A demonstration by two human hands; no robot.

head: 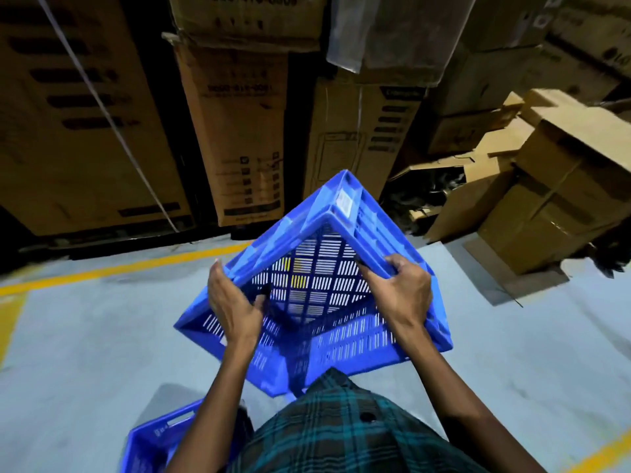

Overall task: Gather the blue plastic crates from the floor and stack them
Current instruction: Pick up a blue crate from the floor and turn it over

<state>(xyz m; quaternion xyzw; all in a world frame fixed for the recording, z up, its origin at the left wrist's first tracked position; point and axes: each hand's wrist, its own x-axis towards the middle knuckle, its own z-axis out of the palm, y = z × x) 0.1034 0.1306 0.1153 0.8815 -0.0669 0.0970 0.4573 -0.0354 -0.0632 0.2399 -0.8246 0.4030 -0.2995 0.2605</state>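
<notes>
Head view: crate [317, 291] corner points away.

- A pale grey concrete floor [85, 336] crossed by a yellow painted line [136, 268], with another yellow stripe at the lower right corner.
- A blue slotted crate [153, 438] sits on the floor at the lower left.
- Tall cardboard cartons [239, 131] stand along the far edge.
- Smaller cardboard boxes [553, 199] lie tumbled at right.
</notes>
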